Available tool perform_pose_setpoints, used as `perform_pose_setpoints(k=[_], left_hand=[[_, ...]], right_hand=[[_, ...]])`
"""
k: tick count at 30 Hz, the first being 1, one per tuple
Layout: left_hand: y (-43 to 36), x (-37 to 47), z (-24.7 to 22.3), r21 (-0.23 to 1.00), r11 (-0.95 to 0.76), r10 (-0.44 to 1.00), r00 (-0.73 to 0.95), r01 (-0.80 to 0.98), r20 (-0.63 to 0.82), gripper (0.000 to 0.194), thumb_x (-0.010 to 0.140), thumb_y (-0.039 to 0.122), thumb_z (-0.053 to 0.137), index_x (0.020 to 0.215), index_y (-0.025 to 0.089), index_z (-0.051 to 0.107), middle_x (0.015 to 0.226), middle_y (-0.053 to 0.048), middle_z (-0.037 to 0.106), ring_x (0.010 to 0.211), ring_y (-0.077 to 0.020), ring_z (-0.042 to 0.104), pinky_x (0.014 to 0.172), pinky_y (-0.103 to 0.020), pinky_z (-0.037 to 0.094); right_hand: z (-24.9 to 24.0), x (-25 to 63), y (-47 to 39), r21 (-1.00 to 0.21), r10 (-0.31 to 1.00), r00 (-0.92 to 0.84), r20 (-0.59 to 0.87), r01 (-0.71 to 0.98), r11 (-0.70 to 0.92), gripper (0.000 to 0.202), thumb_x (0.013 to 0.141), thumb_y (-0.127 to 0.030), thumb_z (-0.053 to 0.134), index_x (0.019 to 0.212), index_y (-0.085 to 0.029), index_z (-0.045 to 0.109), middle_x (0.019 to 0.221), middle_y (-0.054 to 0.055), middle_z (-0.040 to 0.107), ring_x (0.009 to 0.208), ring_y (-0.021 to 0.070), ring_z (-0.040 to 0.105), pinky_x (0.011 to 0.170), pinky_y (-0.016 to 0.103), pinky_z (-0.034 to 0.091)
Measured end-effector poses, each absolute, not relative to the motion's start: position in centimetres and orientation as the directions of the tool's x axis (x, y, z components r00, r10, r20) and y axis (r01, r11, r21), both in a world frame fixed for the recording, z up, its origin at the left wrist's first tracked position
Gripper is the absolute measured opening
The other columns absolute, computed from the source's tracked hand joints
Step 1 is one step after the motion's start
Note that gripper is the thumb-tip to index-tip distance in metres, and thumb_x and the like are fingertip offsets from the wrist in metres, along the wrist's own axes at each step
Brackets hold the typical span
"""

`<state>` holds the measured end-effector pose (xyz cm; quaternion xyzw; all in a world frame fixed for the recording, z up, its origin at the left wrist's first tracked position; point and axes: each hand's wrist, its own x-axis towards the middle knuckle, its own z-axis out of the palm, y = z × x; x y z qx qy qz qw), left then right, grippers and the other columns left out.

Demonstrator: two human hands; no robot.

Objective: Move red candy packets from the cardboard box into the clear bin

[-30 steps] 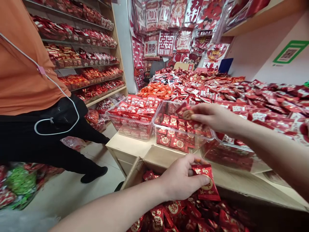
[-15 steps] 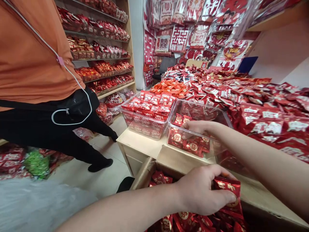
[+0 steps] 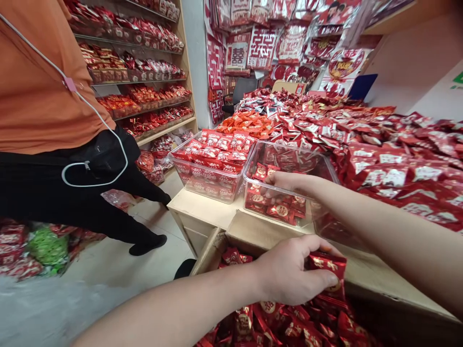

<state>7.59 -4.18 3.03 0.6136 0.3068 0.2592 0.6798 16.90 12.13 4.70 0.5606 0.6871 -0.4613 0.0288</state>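
My left hand (image 3: 294,272) reaches over an open cardboard box (image 3: 255,229) and is closed on a red candy packet (image 3: 331,272) with gold print. Below it, more such red packets (image 3: 267,320) lie loose in the box. Inside a clear plastic bin (image 3: 289,154), my right hand (image 3: 284,183) is low among small red packets (image 3: 278,211) laid in rows. Its fingers are curled against the packets there, partly seen through the bin's wall.
A second clear bin (image 3: 208,183), filled with red and white packets, stands left on the wooden counter (image 3: 195,207). Heaps of red packets (image 3: 390,164) cover the table behind. A person in an orange top (image 3: 39,86) stands at left, near stocked shelves (image 3: 144,79).
The whole view has shifted slightly, with things now further left and higher. Both hands keep nearly the same places; the left still holds its packet.
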Motion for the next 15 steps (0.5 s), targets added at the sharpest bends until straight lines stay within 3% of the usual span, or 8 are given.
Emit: perform_pose_setpoints(k=[6, 10, 15], left_hand=[[-4.25, 7.73, 2.75, 0.994, 0.105, 0.731, 0.677, 0.01, -0.084, 0.032, 0.07, 0.02, 0.052, 0.102, 0.018, 0.053, 0.085, -0.005, 0.06, 0.077, -0.0166, 0.057, 0.07, -0.03, 0.045], [-4.19, 7.67, 2.61, 0.996, 0.095, 0.726, 0.684, 0.0, -0.069, 0.032, 0.071, 0.02, 0.051, 0.102, 0.018, 0.052, 0.084, -0.004, 0.06, 0.076, -0.0158, 0.057, 0.069, -0.028, 0.045], [-4.17, 7.69, 2.65, 0.996, 0.094, 0.724, 0.686, 0.007, -0.074, 0.032, 0.07, 0.02, 0.051, 0.102, 0.018, 0.052, 0.083, -0.004, 0.06, 0.075, -0.0156, 0.057, 0.068, -0.028, 0.045]], right_hand=[[5.16, 16.56, 12.01, -0.494, 0.731, -0.475, -0.49, 0.842, 0.216, 0.003, 0.062, -0.015, 0.058, 0.061, -0.016, 0.056, 0.059, 0.0, 0.059, 0.057, 0.0134, 0.055, 0.054, 0.023, 0.043], [5.17, 16.5, 12.25, -0.393, 0.737, -0.516, -0.438, 0.846, 0.359, 0.011, 0.059, -0.024, 0.064, 0.063, -0.015, 0.06, 0.061, 0.001, 0.059, 0.061, 0.0148, 0.054, 0.055, 0.023, 0.042], [5.36, 16.14, 11.85, -0.354, 0.734, -0.52, -0.437, 0.85, 0.39, 0.021, 0.061, -0.034, 0.063, 0.071, -0.016, 0.063, 0.07, 0.002, 0.063, 0.065, 0.0149, 0.056, 0.056, 0.022, 0.042]])
